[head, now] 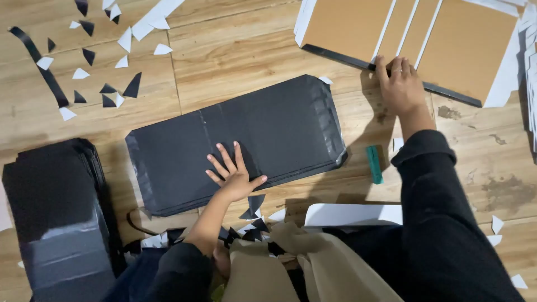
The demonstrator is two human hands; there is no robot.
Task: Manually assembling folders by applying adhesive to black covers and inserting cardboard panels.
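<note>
Head view: matte black cover sheet (268,140) lay flat on the wooden floor (235,56), long axis left to right, slightly tilted, corners clipped, left hand (234,176) spread flat on it, right hand (400,84) pressed flat on brown board panels (464,45), grip holding nothing.

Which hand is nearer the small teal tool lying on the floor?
Right. The right hand rests on the brown board stack, up beyond the teal tool. The left hand lies flat on the black sheet, farther off to its left.
</note>
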